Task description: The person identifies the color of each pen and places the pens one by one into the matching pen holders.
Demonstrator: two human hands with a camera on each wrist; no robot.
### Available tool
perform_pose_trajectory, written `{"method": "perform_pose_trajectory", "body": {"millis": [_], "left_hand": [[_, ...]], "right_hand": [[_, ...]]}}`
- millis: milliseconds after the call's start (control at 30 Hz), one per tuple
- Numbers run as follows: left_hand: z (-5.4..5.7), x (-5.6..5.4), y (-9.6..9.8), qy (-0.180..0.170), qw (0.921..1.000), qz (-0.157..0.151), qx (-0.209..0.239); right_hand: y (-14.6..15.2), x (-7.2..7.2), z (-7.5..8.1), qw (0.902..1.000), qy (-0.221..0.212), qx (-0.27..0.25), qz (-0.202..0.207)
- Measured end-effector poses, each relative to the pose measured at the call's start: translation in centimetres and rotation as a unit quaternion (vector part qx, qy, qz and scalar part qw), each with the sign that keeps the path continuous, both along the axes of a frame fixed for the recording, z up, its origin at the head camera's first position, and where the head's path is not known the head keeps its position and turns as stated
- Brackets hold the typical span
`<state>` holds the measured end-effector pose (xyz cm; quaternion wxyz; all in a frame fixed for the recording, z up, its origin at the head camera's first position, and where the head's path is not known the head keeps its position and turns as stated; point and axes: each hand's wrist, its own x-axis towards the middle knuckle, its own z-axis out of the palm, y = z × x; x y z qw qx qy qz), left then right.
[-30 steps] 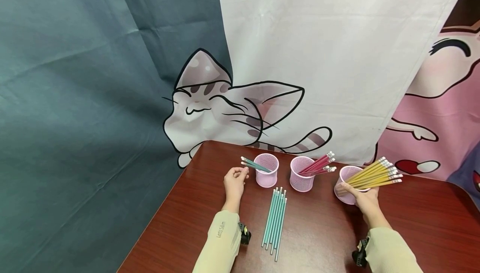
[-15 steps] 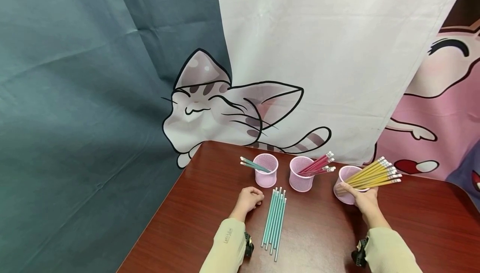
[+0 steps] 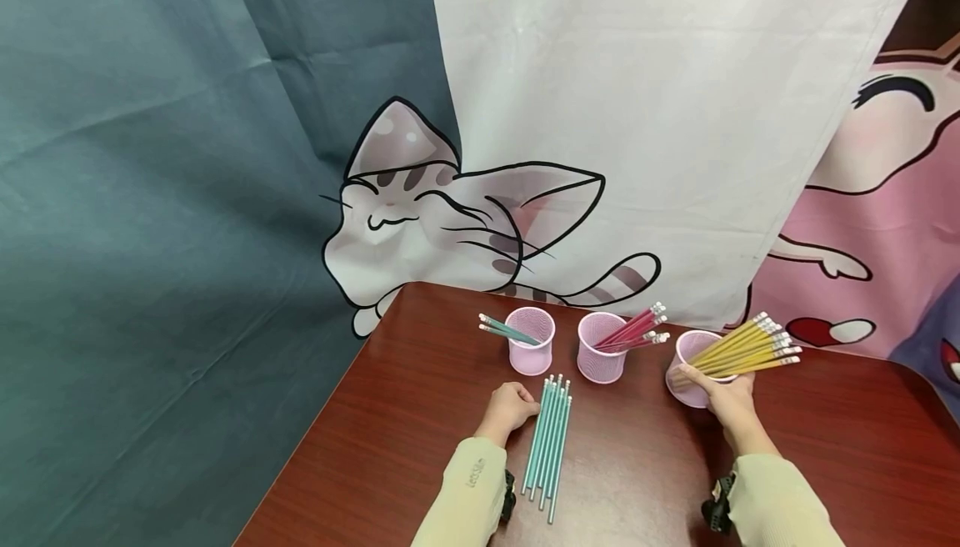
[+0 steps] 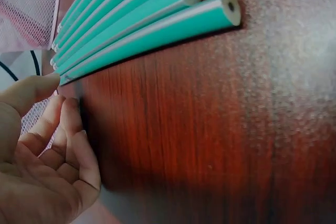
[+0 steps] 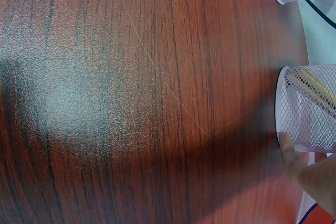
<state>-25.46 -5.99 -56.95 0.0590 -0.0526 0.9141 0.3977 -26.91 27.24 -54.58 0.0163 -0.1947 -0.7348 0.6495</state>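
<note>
My left hand (image 3: 512,407) is beside the row of loose teal pencils (image 3: 548,447) on the table. In the left wrist view its thumb tip (image 4: 55,80) is right at the eraser end of the outermost pencil, and the other fingers are loosely bent with nothing between them. At the right, my right hand (image 3: 732,407) holds a pink mesh pencil cup (image 3: 685,397) low on its side. Yellow pencils (image 3: 742,351) lean out of that cup to the right. The right wrist view shows a finger (image 5: 289,148) against the cup's base.
Two more pink mesh cups stand at the back: the left cup (image 3: 530,361) has a few teal pencils (image 3: 510,330), and the middle cup (image 3: 600,366) has several red pencils (image 3: 636,332). A printed curtain (image 3: 660,113) hangs behind the brown table (image 3: 375,447).
My left hand has moved from beside the left cup's teal pencils toward me and right, to the loose row. The right hand keeps holding its cup.
</note>
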Motion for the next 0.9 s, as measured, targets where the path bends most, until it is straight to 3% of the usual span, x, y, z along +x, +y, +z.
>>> {"method": "perform_pose_trajectory", "body": {"millis": [267, 500, 733, 900], "left_hand": [[0.3, -0.4, 0.4, 0.007, 0.9970, -0.024, -0.073], [1.1, -0.7, 0.7, 0.007, 0.9874, -0.049, -0.151], [1.6, -0.6, 0.8, -0.022, 0.9890, -0.017, -0.145], [1.7, -0.4, 0.8, -0.033, 0.9936, 0.004, -0.108]], "right_hand": [[-0.1, -0.1, 0.0, 0.9999, 0.003, 0.006, -0.010], [-0.1, -0.1, 0.1, 1.0000, -0.001, -0.006, -0.001], [-0.2, 0.0, 0.2, 1.0000, -0.007, -0.006, 0.002], [-0.1, 0.0, 0.1, 1.0000, 0.000, -0.002, -0.001]]}}
